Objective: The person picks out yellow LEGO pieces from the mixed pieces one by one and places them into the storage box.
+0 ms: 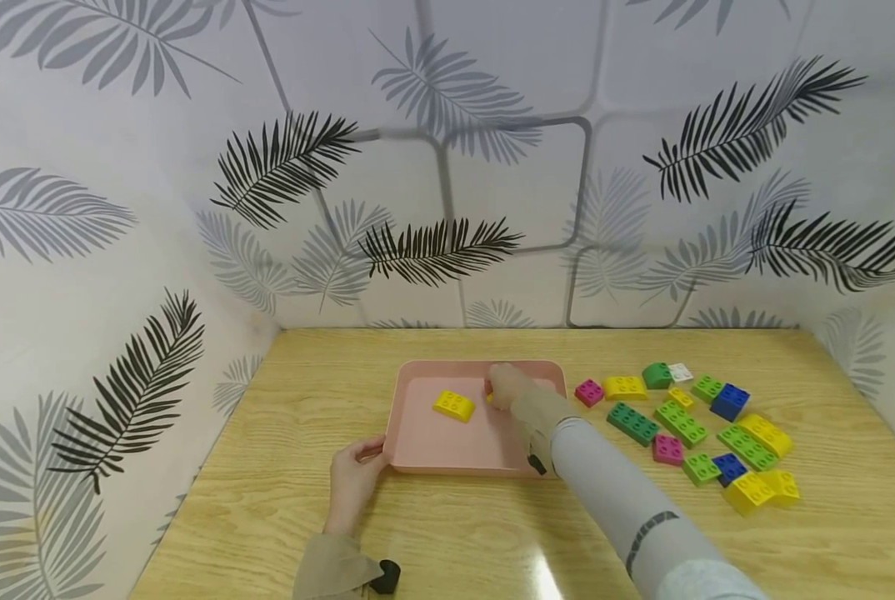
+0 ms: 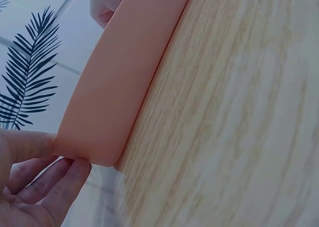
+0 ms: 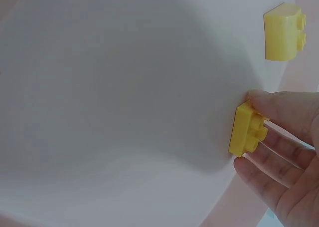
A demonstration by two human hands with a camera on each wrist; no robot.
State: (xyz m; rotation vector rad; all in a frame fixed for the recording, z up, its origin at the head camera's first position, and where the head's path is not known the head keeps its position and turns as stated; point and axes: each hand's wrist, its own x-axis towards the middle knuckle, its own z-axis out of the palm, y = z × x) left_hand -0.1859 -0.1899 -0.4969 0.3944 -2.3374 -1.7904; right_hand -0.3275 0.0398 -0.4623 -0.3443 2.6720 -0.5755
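Note:
A pink tray [image 1: 432, 450] lies on the wooden table. My left hand [image 1: 353, 479] grips its near left corner; in the left wrist view the thumb is at the rim and the fingertips [image 2: 79, 172] touch the tray's outer side. Inside the tray, my right hand [image 1: 509, 388] pinches a yellow toy building block [image 3: 244, 127] between thumb and fingers, studs toward the palm. The head view shows that block mostly hidden by the hand. Left of it in the tray sits another yellow block [image 1: 453, 406] with a curved end, apart from the hand.
Right of the tray several loose blocks are spread on the table [image 1: 267, 467], among them a magenta block [image 1: 589, 392], a dark green block [image 1: 633, 423], a blue block [image 1: 730, 401] and a yellow block [image 1: 749, 492]. A leaf-patterned wall [image 1: 492, 292] stands behind.

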